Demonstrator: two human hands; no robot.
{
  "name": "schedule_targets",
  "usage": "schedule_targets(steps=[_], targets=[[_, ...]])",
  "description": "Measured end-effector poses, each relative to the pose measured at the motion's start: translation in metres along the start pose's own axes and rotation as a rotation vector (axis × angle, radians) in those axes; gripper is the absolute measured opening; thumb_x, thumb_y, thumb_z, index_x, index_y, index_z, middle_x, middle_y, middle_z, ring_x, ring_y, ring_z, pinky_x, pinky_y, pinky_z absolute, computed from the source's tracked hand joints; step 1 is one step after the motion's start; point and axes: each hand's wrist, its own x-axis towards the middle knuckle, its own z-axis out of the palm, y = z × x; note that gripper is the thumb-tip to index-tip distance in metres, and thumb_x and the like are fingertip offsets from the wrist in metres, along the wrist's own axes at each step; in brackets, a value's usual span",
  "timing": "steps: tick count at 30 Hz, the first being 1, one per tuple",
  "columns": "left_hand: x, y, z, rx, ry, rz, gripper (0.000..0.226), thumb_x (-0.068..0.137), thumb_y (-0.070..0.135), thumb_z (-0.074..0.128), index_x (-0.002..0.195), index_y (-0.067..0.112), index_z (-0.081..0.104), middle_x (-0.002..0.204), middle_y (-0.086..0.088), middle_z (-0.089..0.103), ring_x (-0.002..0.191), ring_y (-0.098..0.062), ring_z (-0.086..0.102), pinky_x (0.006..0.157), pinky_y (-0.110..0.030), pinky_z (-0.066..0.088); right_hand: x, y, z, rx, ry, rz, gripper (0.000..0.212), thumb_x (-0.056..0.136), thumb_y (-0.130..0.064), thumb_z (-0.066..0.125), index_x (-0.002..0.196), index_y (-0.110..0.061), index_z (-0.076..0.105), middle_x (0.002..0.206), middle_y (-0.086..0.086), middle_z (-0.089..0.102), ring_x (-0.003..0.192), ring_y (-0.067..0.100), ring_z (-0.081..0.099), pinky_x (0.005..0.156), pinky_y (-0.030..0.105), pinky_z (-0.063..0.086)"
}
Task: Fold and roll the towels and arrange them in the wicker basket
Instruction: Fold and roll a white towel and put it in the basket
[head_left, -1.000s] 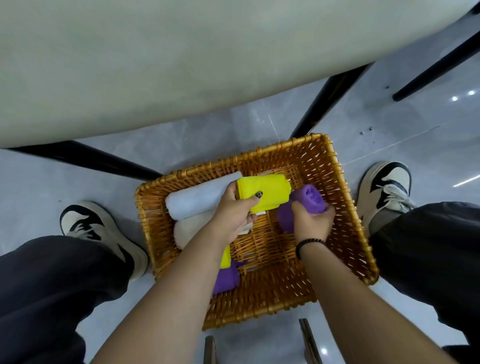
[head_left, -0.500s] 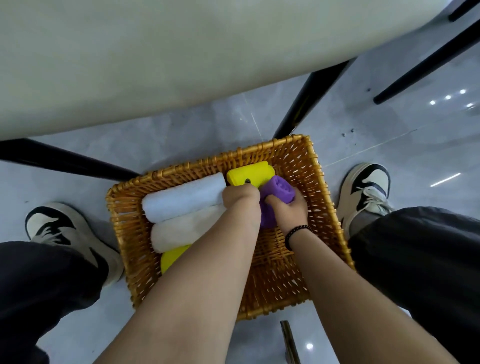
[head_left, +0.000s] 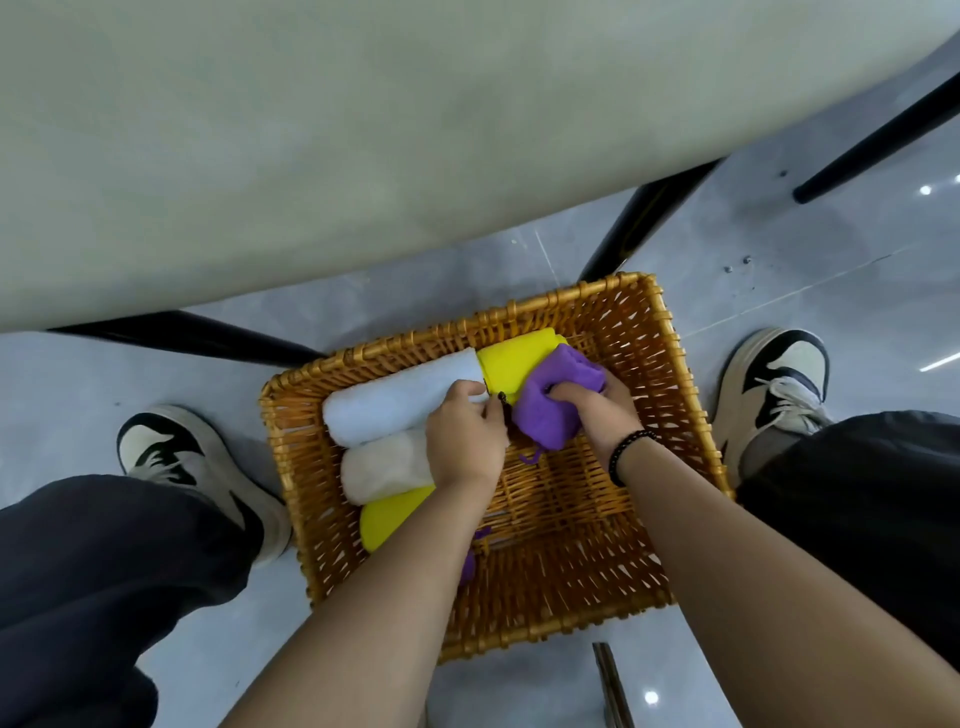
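The step in hand is judged to be the arranging: two more rolled towels are being set into the far part of the rectangular woven wicker basket (head_left: 696, 415), which stands on the floor between the person's feet. The rolled purple towel (head_left: 556, 402) is gripped by the right hand (head_left: 597, 410), whose fingers are curled over it, and it is held against the rolled bright yellow towel (head_left: 511, 364) that lies along the far wall of the basket. The left hand (head_left: 465, 431) is placed at the joint of this yellow roll and the rolled pale white towel (head_left: 395, 397); its fingers are bent, and it looks to be pinching the end of the yellow roll, though this cannot be told for sure. A rolled cream towel (head_left: 382, 470) lies just beside the white one, and a second yellow roll (head_left: 387, 519) is seen next to it, partly hidden by the left forearm. A little more purple cloth (head_left: 469, 564) is seen under that forearm.

For the next move, the purple roll probably needs to be pressed down beside the yellow one and let go slowly, so that it does not unroll; a loose corner is already hanging from it.

The basket is placed on a grey polished tile floor (head_left: 831, 249), where light spots are reflected. A pale table top (head_left: 363, 130) on black legs (head_left: 639, 223) is seen above it
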Motion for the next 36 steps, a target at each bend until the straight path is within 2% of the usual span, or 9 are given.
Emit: schedule_targets(steps=[3,7,11,16,19,23,29,33,36], targets=[[-0.016,-0.021,-0.028,0.034,-0.017,0.113,0.006,0.092,0.028,0.058,0.094,0.022,0.058,0.079,0.005,0.070,0.073,-0.014,0.068,0.067,-0.038,0.056,0.001,0.003,0.001,-0.041,-0.019,-0.002,0.030,0.072,-0.006,0.076,0.096,-0.022,0.067,0.100,0.003,0.071,0.097,0.022,0.066,0.087,0.037,0.053],[-0.035,-0.065,-0.070,0.413,-0.190,0.166,0.006,0.088,0.033,0.059,0.090,0.027,0.058,0.085,0.011,0.065,0.080,-0.012,0.061,0.066,-0.029,0.050,-0.002,0.003,0.002,-0.025,-0.045,0.009,0.029,0.073,-0.001,0.073,0.095,-0.021,0.067,0.100,0.004,0.070,0.098,0.023,0.065,0.088,0.039,0.052],[-0.044,-0.098,-0.080,0.606,-0.338,0.201,0.024,0.089,0.024,0.056,0.113,0.025,0.058,0.118,0.005,0.061,0.103,-0.018,0.059,0.078,-0.029,0.048,-0.009,0.006,-0.004,0.232,0.038,0.074,0.026,0.079,0.003,0.063,0.099,-0.012,0.067,0.094,0.006,0.069,0.092,0.023,0.064,0.079,0.034,0.051],[-0.037,-0.105,-0.077,0.796,-0.433,0.236,0.045,0.085,0.028,0.054,0.129,0.020,0.044,0.123,-0.005,0.057,0.115,-0.025,0.050,0.089,-0.037,0.048,-0.025,0.029,-0.019,0.346,0.142,0.252,0.029,0.082,-0.012,0.061,0.110,-0.010,0.062,0.098,0.007,0.068,0.084,0.021,0.063,0.067,0.031,0.049],[-0.027,-0.104,-0.080,0.889,-0.536,0.271,0.055,0.082,0.036,0.057,0.134,0.021,0.044,0.131,-0.001,0.053,0.123,-0.024,0.040,0.098,-0.035,0.040,-0.040,0.045,-0.023,0.331,0.136,0.298,0.026,0.084,-0.014,0.059,0.109,-0.009,0.063,0.096,0.006,0.068,0.083,0.022,0.063,0.070,0.032,0.050],[-0.014,-0.100,-0.085,0.951,-0.659,0.310,0.058,0.075,0.041,0.065,0.128,0.022,0.051,0.127,-0.002,0.048,0.118,-0.024,0.039,0.096,-0.034,0.036,-0.049,0.053,-0.018,0.245,0.107,0.336,0.018,0.085,-0.016,0.059,0.101,-0.010,0.065,0.093,0.007,0.068,0.082,0.023,0.063,0.071,0.034,0.049],[-0.015,-0.100,-0.089,0.829,-0.697,0.358,0.038,0.073,0.040,0.069,0.103,0.022,0.055,0.109,-0.003,0.046,0.108,-0.021,0.043,0.082,-0.030,0.039,-0.053,0.051,-0.007,0.037,0.078,0.370,0.075,0.057,-0.041,0.077,0.123,-0.010,0.058,0.115,0.009,0.065,0.101,0.028,0.063,0.089,0.041,0.052],[-0.020,-0.100,-0.098,0.652,-0.757,0.298,0.031,0.074,0.035,0.075,0.092,0.023,0.052,0.088,0.008,0.051,0.083,-0.013,0.054,0.055,-0.023,0.036,-0.062,0.044,-0.001,-0.093,-0.050,0.526,0.037,0.087,-0.039,0.063,0.114,-0.015,0.052,0.100,0.007,0.059,0.077,0.018,0.055,0.058,0.026,0.042],[-0.022,-0.090,-0.100,0.800,-0.918,0.296,0.040,0.072,0.037,0.077,0.098,0.024,0.050,0.097,0.001,0.059,0.088,-0.019,0.059,0.068,-0.030,0.048,-0.069,0.039,0.007,0.074,-0.162,0.677,0.021,0.086,-0.025,0.066,0.101,-0.013,0.057,0.086,0.007,0.058,0.066,0.014,0.050,0.044,0.017,0.037]])
